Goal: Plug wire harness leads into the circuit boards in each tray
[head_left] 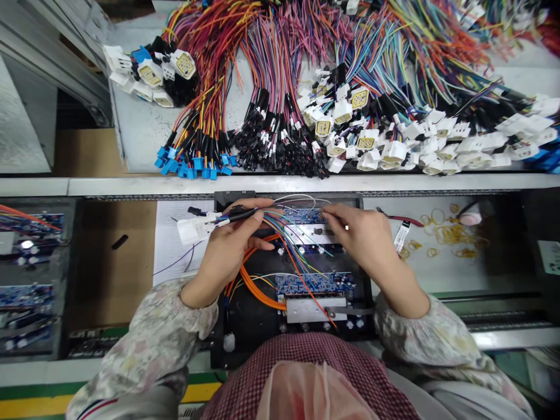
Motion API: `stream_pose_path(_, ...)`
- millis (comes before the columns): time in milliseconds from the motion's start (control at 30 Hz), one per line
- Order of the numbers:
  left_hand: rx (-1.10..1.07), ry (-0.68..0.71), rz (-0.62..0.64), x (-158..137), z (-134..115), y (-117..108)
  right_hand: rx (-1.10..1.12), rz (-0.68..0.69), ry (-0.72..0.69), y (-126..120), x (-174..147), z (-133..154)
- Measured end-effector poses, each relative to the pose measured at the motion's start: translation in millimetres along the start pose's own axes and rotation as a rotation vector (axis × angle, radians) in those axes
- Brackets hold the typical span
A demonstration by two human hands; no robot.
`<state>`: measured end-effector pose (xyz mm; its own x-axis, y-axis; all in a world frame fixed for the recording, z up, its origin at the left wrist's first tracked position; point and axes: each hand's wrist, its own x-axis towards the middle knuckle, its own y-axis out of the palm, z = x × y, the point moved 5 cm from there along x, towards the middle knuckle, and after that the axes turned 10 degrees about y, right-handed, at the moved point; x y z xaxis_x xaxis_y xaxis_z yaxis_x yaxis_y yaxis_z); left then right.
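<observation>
My left hand (234, 245) is closed around a wire harness (238, 216). The harness's white connector (195, 229) sticks out to the left, and its coloured wires (291, 233) fan out to the right over the boards. At the right end of the upper blue circuit board (301, 216), my right hand (359, 230) pinches the end of a thin white wire (301, 197). Its fingertips are close to the board's edge, but whether they touch it I cannot tell. A lower circuit board (312, 283) with a silver metal block (308, 310) lies nearer to me in the same black tray (249, 344).
Harness bundles with blue plugs (195, 166), black ends and white connectors (394, 153) cover the shelf beyond a metal rail (306, 185). Yellow rubber bands (455, 233) and red-handled pliers (409, 220) lie to the right. Another tray with boards (28, 297) stands left, past a printed sheet (164, 245).
</observation>
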<state>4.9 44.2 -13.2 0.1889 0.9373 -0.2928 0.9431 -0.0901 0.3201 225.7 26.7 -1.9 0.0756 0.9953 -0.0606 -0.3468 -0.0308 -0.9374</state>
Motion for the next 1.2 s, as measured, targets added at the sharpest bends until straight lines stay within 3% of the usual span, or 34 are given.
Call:
stream_pose_path(100,-0.002,0.008,-0.01,0.4,0.4,-0.7,0.009,-0.044,-0.064,-17.3,-14.2,12.5)
stream_pose_path(200,-0.007,0.019,-0.016,0.9,1.1,-1.8,0.012,0.051,-0.178,-22.1,-24.1,26.3)
stream_pose_path(400,-0.002,0.009,0.012,0.0,3.3,-2.7,0.13,0.033,-0.024,-4.0,-0.8,17.2)
stream_pose_path(533,-0.021,0.0,0.026,-0.6,3.0,-1.1,0.068,0.065,-0.031,11.5,9.8,15.4)
stream_pose_path(800,-0.02,0.002,0.026,-1.1,0.9,0.5,0.072,0.115,-0.033,17.1,16.0,15.5)
stream_pose_path(1000,0.039,0.019,-0.017,-1.5,2.6,-4.6,0.077,0.004,-0.061,-11.5,-0.4,24.0)
stream_pose_path(1133,-0.018,0.03,-0.003,-0.1,3.4,-3.6,0.035,0.055,-0.177,-25.1,-19.9,31.2)
stream_pose_path(1200,-0.025,0.031,-0.013,0.5,3.6,-3.2,0.052,0.03,-0.137,-24.4,-18.5,27.1)
